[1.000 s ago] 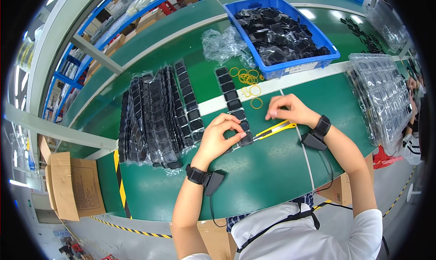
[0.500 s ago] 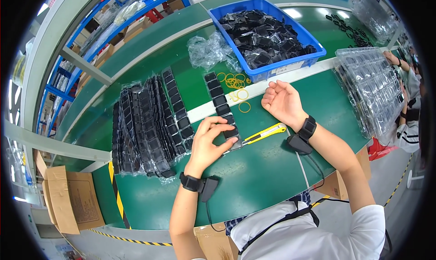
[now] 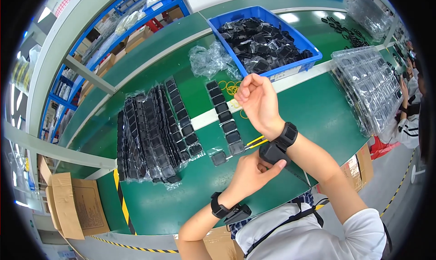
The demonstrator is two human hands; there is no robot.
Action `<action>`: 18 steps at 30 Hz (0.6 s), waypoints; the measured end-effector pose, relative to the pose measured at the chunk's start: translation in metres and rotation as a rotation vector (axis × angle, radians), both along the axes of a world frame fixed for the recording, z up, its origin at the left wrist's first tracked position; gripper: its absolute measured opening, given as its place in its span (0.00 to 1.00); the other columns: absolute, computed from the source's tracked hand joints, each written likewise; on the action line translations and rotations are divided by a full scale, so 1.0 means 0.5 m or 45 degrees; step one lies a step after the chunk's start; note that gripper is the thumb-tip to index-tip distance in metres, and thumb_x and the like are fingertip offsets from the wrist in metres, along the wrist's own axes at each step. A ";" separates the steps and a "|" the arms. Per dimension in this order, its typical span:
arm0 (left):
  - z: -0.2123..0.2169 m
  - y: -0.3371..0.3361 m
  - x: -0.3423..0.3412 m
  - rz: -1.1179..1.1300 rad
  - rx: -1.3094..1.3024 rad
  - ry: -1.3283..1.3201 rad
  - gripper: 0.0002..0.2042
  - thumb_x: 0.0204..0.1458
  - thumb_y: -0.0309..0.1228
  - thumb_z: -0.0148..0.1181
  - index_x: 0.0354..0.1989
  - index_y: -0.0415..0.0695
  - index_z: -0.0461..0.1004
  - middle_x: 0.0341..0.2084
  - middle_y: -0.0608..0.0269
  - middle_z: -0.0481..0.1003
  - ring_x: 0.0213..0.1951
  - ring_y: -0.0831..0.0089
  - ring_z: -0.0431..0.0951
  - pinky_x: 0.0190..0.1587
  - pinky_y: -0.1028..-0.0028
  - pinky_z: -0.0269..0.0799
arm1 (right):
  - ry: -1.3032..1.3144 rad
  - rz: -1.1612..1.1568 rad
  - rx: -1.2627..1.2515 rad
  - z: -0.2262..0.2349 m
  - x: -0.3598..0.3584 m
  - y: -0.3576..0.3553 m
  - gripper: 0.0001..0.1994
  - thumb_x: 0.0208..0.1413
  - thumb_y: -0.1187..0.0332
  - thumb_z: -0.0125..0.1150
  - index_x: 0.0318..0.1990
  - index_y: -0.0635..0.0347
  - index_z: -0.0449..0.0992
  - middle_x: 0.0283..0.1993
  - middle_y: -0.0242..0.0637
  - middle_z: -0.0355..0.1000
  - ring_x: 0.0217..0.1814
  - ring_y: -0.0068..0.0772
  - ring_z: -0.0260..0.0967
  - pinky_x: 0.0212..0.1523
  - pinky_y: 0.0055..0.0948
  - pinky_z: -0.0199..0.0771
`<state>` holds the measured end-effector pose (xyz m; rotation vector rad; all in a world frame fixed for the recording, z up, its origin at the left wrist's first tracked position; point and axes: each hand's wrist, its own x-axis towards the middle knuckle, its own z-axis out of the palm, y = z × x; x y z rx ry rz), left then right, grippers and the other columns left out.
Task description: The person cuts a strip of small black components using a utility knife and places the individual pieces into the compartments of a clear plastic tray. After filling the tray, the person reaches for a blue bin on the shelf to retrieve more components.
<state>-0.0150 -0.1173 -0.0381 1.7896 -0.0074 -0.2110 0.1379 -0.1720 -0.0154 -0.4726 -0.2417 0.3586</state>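
Note:
My left hand (image 3: 252, 174) is below the black box (image 3: 274, 152) strapped at my right wrist. Its fingers curl at the box's underside, the thumb along the lower edge; what they hold, if anything, is hidden. Above the yellow rubber bands (image 3: 231, 88), my right hand (image 3: 260, 104) is palm up, fingers loosely bent and holding nothing. A strip of black squares in clear film (image 3: 225, 117) lies left of it. One wrapped black square (image 3: 218, 158) sits beside the strip's near end. Part of a yellow utility knife (image 3: 257, 142) shows beneath my right wrist.
Many similar strips (image 3: 147, 132) lie stacked at left. Behind are crumpled clear film (image 3: 210, 60) and a blue bin (image 3: 313, 55) full of wrapped black pieces. Stacked clear trays (image 3: 368, 85) stand at right, near another person's hand (image 3: 403, 88). An open carton (image 3: 84, 205) is at lower left.
My left hand has left the strip's near end and moved right and down to my right wrist. My right forearm has swung left over the knife. A single wrapped square now shows beside the strip.

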 end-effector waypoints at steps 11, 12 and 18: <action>0.017 -0.017 -0.011 0.109 0.003 -0.075 0.13 0.51 0.32 0.68 0.32 0.34 0.76 0.20 0.62 0.79 0.23 0.80 0.79 0.26 0.79 0.74 | -1.759 -0.819 -1.215 -0.005 -0.008 0.005 0.06 0.60 0.70 0.57 0.32 0.62 0.76 0.28 0.37 0.74 0.29 0.34 0.70 0.30 0.29 0.67; 0.012 -0.023 -0.013 0.117 -0.001 -0.087 0.14 0.50 0.34 0.69 0.31 0.34 0.75 0.19 0.60 0.79 0.21 0.77 0.80 0.26 0.78 0.74 | -1.846 -0.903 -1.220 -0.007 -0.008 0.005 0.06 0.60 0.70 0.58 0.33 0.61 0.76 0.29 0.38 0.74 0.30 0.35 0.71 0.30 0.29 0.68; 0.008 -0.023 -0.011 0.059 -0.004 -0.046 0.16 0.51 0.36 0.68 0.30 0.34 0.73 0.17 0.58 0.78 0.21 0.71 0.81 0.27 0.74 0.76 | -1.771 -0.814 -1.401 -0.002 -0.023 -0.028 0.06 0.59 0.70 0.58 0.35 0.62 0.77 0.27 0.35 0.74 0.28 0.28 0.70 0.28 0.28 0.68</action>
